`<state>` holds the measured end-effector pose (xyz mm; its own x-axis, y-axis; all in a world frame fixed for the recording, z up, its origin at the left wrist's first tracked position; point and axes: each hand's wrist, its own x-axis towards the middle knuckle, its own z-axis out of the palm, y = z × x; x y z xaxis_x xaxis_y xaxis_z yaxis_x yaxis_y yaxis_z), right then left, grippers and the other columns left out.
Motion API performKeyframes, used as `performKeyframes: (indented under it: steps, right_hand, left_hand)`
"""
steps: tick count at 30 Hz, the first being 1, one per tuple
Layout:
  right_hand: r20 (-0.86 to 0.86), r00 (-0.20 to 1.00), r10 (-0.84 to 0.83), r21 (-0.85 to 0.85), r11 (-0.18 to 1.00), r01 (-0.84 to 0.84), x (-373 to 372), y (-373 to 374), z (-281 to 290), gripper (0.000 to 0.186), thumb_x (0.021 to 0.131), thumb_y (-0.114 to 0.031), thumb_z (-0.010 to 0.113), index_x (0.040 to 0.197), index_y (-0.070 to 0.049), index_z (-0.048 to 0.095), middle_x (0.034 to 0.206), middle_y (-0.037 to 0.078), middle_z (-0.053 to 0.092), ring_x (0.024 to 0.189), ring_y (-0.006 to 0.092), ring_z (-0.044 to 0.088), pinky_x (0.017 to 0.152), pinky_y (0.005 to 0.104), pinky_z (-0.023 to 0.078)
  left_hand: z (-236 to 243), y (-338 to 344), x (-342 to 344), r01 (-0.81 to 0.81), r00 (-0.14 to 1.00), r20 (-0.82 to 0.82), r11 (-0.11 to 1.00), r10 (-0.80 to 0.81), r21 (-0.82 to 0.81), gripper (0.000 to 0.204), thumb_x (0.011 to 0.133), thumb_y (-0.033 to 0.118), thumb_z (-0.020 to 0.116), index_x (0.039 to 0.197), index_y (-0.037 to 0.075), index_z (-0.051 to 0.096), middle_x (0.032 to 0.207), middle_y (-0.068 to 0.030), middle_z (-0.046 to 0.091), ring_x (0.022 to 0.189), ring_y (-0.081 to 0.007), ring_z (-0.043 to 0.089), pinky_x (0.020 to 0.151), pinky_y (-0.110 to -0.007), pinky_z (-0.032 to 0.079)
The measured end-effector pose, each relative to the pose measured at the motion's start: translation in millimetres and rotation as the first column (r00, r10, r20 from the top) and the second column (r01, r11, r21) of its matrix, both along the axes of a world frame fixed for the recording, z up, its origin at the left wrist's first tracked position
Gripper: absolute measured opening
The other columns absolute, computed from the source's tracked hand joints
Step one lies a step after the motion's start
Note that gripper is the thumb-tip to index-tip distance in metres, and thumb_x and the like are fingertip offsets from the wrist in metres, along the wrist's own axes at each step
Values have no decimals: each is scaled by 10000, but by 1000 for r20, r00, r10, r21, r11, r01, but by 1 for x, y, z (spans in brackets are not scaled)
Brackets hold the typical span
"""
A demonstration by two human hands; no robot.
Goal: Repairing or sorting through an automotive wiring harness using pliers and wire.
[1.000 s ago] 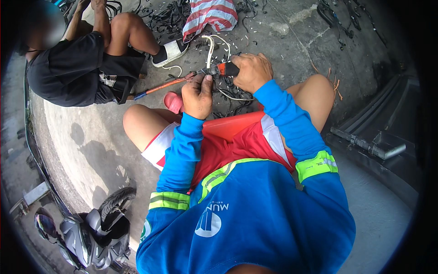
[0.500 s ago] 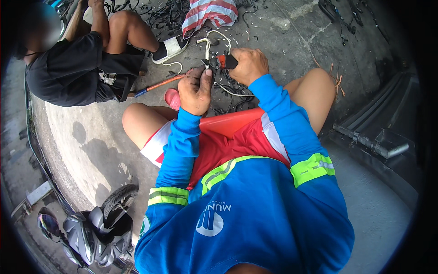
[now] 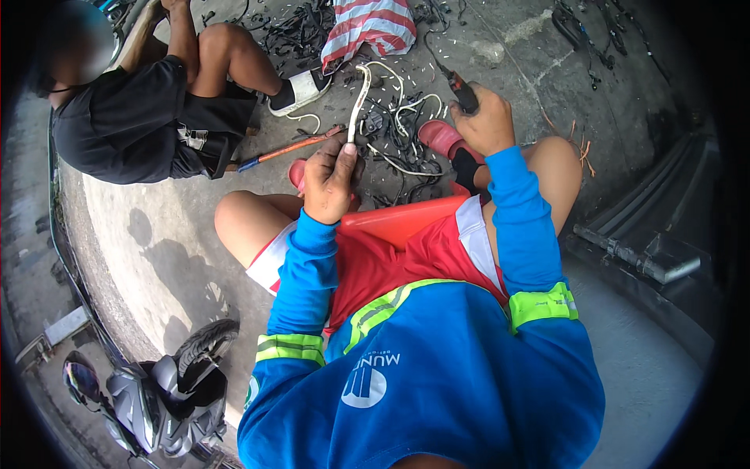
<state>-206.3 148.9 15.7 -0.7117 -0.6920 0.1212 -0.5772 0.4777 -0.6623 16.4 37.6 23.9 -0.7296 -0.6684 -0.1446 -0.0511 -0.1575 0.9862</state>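
My left hand (image 3: pixel 329 181) is closed, thumb and fingers pinching the end of a white cable (image 3: pixel 360 105). The cable stands up from my grip, bends over at its top and loops down to the ground. Off to the right, apart from the cable, my right hand (image 3: pixel 488 121) is wrapped round a red-and-black hand tool (image 3: pixel 464 94) that looks like a cutter. Its tip points up and to the left, and its jaws are hard to make out. Dark cable scraps (image 3: pixel 383 125) lie on the ground between my hands.
A red-and-white striped sack (image 3: pixel 369 31) stands ahead among black cable scraps. A person in black (image 3: pixel 117 125) sits at the left, beside an orange-and-blue handled tool (image 3: pixel 285 150). I sit over a red plastic seat (image 3: pixel 402 223). A motorcycle (image 3: pixel 160 399) stands at the lower left.
My right hand has drawn the tool away from the white cable, to the right. My left hand still pinches the cable and sits slightly lower.
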Motion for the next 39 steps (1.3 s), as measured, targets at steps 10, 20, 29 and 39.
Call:
performKeyframes:
  steps: [10,20,29,39]
  right_hand:
    - [897,172,407,-389,912,-131,40,-14,-5,509,714,15,549,1200,-30,404,846,83,551,743,157,572,619,290,479]
    - [205,855,476,-279,866,-415,58,-12,1,407,744,-62,578,1134,18,490,817,187,609,747,291,619,667,339,484]
    - [-109,883,456,-12,888,-460,72,-20,7,377,626,-100,637,980,-39,523,801,159,588,761,347,582,648,441,459]
    - [-204,888,413,163,908,-386,71,-30,3,276,576,-74,633,844,-59,573,752,120,591,763,313,587,669,426,459]
  left_hand:
    - [-16,-1,3,-205,979,-16,978,205,-26,236,920,199,463,945,-18,554,635,-27,539,461,-36,390,410,-182,293]
    - [-17,2,1,-234,971,-50,971,232,-43,257,927,220,456,901,-19,547,631,-19,550,489,-43,421,430,-191,325]
    - [-11,6,-3,-228,972,2,950,234,-214,214,915,148,451,791,-14,514,631,-43,573,520,-69,459,459,-216,368]
    - [-30,3,-3,-253,957,38,896,286,-365,172,853,83,510,717,-24,509,545,-123,511,476,-185,477,472,-313,381]
